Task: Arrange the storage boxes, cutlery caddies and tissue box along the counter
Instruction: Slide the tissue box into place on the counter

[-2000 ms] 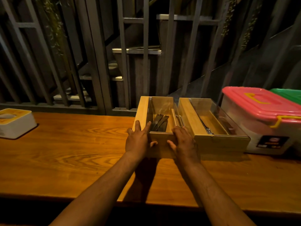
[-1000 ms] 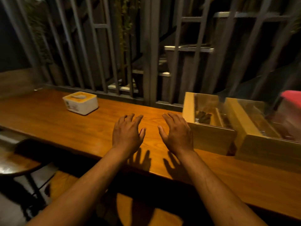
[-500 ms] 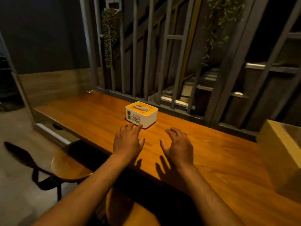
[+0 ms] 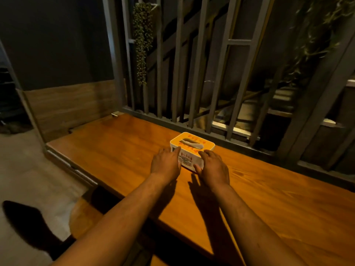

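A white tissue box [image 4: 189, 150] with an orange top and a tissue poking out of its slot stands on the wooden counter [image 4: 115, 150], close to the back railing. My left hand [image 4: 166, 163] lies against the box's left near corner, fingers spread. My right hand [image 4: 213, 166] rests against its right near side, thumb at the front face. Neither hand is closed around the box. The cutlery caddies and storage boxes are out of view.
Grey metal bars [image 4: 178, 73] run along the counter's back edge, with a hanging plant [image 4: 142, 45] behind them. The counter ends at the left near a wood-panelled wall [image 4: 73, 106]. A round wooden stool [image 4: 84, 217] stands below the front edge.
My view swung left, away from the wooden caddies and pink-lidded box. Both hands left the caddy, travelled left over the counter and now touch the tissue box.
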Action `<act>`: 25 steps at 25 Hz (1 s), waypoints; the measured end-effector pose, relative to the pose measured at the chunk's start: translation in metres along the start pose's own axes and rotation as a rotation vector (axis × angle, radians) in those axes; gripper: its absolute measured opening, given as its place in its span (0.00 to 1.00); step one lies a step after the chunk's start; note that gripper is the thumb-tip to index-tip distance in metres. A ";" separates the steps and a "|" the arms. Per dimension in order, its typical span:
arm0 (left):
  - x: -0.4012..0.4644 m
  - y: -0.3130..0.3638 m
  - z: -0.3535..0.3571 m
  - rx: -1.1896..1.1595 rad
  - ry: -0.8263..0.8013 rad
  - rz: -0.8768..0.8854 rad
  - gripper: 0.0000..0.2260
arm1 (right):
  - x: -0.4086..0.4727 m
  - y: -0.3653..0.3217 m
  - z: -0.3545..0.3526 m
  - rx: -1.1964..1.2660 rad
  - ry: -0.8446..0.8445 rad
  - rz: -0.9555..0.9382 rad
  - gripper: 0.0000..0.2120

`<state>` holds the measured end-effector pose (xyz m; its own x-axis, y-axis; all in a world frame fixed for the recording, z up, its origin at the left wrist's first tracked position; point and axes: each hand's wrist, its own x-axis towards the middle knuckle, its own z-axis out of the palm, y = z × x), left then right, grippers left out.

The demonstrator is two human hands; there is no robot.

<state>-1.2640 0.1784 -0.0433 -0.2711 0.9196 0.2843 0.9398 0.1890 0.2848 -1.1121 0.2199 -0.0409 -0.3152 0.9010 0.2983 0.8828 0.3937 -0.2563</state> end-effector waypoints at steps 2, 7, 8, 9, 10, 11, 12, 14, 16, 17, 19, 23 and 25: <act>0.029 -0.004 0.012 -0.021 -0.040 -0.018 0.28 | 0.021 -0.003 0.010 -0.023 -0.017 -0.001 0.25; 0.056 -0.014 0.040 -0.080 -0.104 -0.063 0.26 | 0.029 0.001 0.025 -0.065 -0.065 -0.021 0.28; 0.054 -0.016 0.043 -0.104 -0.095 -0.061 0.25 | 0.027 0.002 0.026 -0.057 -0.054 -0.011 0.30; 0.051 -0.014 0.045 -0.119 -0.075 -0.055 0.25 | 0.024 0.004 0.025 -0.038 -0.037 0.004 0.30; 0.046 -0.011 0.046 -0.128 -0.052 -0.042 0.24 | 0.020 0.007 0.022 -0.011 -0.015 0.017 0.27; 0.041 -0.006 0.045 -0.141 -0.032 -0.029 0.23 | 0.016 0.011 0.019 0.015 0.008 0.025 0.24; 0.035 0.000 0.043 -0.157 -0.019 -0.019 0.22 | 0.011 0.016 0.015 0.030 0.028 0.028 0.21; 0.020 0.016 0.040 -0.186 -0.005 -0.003 0.20 | -0.007 0.029 0.005 0.034 0.069 0.030 0.15; -0.002 0.039 0.040 -0.191 -0.009 0.021 0.19 | -0.033 0.050 -0.006 0.036 0.110 0.044 0.12; -0.014 0.054 0.040 -0.194 -0.013 0.041 0.19 | -0.048 0.063 -0.013 0.033 0.130 0.053 0.11; -0.041 0.088 0.042 -0.211 -0.013 0.092 0.19 | -0.079 0.094 -0.029 0.022 0.169 0.081 0.10; -0.095 0.164 0.056 -0.275 -0.009 0.165 0.19 | -0.143 0.160 -0.064 0.022 0.218 0.171 0.10; -0.119 0.207 0.063 -0.295 -0.016 0.184 0.19 | -0.172 0.195 -0.082 0.012 0.237 0.211 0.10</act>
<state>-1.0244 0.1301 -0.0762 -0.0969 0.9346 0.3421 0.8714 -0.0864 0.4829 -0.8573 0.1266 -0.0664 -0.0346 0.8960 0.4428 0.9153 0.2064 -0.3460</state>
